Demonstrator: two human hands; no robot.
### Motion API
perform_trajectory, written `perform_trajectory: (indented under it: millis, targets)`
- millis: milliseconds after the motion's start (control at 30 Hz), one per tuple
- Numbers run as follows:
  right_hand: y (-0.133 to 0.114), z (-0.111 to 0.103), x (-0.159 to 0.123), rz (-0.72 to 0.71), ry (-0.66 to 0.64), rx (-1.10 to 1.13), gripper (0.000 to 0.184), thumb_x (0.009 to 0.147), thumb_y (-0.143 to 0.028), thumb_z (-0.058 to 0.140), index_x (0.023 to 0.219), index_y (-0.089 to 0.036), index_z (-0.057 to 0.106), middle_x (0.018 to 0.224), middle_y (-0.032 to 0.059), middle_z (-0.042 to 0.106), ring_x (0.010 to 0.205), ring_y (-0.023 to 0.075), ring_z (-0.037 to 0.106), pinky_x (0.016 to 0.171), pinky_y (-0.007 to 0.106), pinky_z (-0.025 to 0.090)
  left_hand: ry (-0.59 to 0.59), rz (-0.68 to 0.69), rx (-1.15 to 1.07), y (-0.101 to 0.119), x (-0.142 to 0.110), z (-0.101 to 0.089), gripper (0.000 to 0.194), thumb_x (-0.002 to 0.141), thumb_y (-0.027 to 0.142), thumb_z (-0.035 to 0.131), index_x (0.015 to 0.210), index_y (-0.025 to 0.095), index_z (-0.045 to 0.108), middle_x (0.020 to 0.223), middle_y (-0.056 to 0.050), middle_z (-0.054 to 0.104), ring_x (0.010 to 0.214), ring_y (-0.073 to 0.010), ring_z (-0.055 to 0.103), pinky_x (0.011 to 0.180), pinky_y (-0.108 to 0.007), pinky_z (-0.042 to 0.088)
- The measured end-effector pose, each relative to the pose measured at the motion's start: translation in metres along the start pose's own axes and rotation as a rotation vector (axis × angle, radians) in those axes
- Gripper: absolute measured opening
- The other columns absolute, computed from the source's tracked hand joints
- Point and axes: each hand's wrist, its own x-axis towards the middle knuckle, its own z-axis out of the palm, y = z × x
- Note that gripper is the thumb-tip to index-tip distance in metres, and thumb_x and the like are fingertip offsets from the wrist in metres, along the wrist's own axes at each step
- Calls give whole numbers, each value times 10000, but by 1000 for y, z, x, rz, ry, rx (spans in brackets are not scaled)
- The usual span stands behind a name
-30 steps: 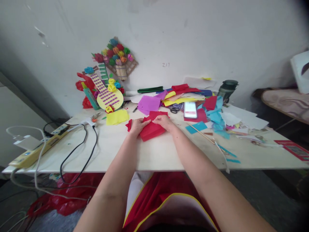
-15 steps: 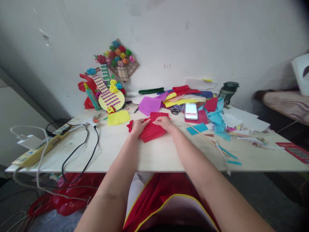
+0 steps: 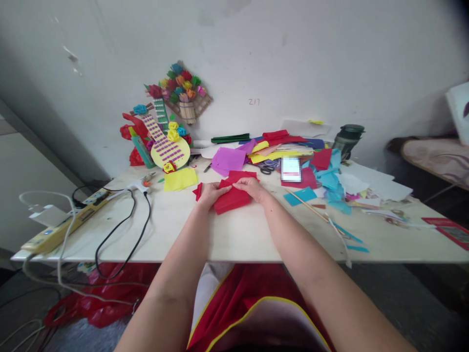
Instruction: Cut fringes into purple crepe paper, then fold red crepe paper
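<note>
A sheet of red crepe paper (image 3: 231, 201) is held between my two hands, just above the table. My left hand (image 3: 212, 193) grips its left side, thumb on top and fingers partly hidden. My right hand (image 3: 249, 188) pinches its upper edge, the fingertips close to my left thumb. Behind them lies more red paper (image 3: 245, 175), and a small folded red piece (image 3: 197, 191) pokes out left of my left hand. A yellow paper piece (image 3: 181, 179) lies to the left, a purple sheet (image 3: 228, 161) farther back.
Black scissors (image 3: 267, 170) and a phone (image 3: 291, 169) lie right of my hands. Blue paper (image 3: 300, 196) and a thin stick (image 3: 309, 205) are nearer. A power strip (image 3: 69, 225) with cables runs along the left. At the back stand a paper-flower guitar (image 3: 170, 154) and a dark bottle (image 3: 347, 141).
The front part of the red crepe paper has shifted and now looks shorter and more folded over. Both hands stay nearly in place, the fingertips slightly moved along the edge.
</note>
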Motion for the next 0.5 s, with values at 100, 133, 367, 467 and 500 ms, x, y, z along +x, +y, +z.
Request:
perform_trajectory:
  millis: [100,133,367,467,500]
  targets:
    - [-2,1,-1,-12,-14,-9,265,612,-417,701,643,-168,615,604,-25,587,588,116,520,585,250,397,-18,13,24,1,-1,1,426,522,408,789,825,124,692,761,-85,695,649,-185,628,611,-283,490]
    - [-1,1,-1,-27,-3,-30,262,603,-410,708,650,-166,623,611,-24,589,596,117,519,591,251,397,-22,20,45,0,0,1,414,522,408,788,810,126,694,750,-81,694,641,-183,624,599,-277,484]
    - [2,1,5,-106,55,-135,215,583,-355,710,599,-161,619,571,-38,550,574,100,478,592,248,379,-52,64,175,-6,6,-3,355,508,397,789,734,137,701,676,-59,677,631,-186,610,578,-269,454]
    - [0,1,4,-110,49,-130,211,590,-352,708,612,-159,624,591,-28,570,595,106,494,599,249,388,-83,69,179,-4,5,-3,356,528,401,775,756,136,702,680,-57,676,633,-180,605,573,-264,448]
    - [-1,1,3,-114,40,-123,210,596,-352,707,635,-159,636,615,-20,589,614,110,508,611,252,396,-89,69,185,-4,4,-3,359,530,400,774,760,135,701,681,-57,675,626,-176,601,565,-260,444]
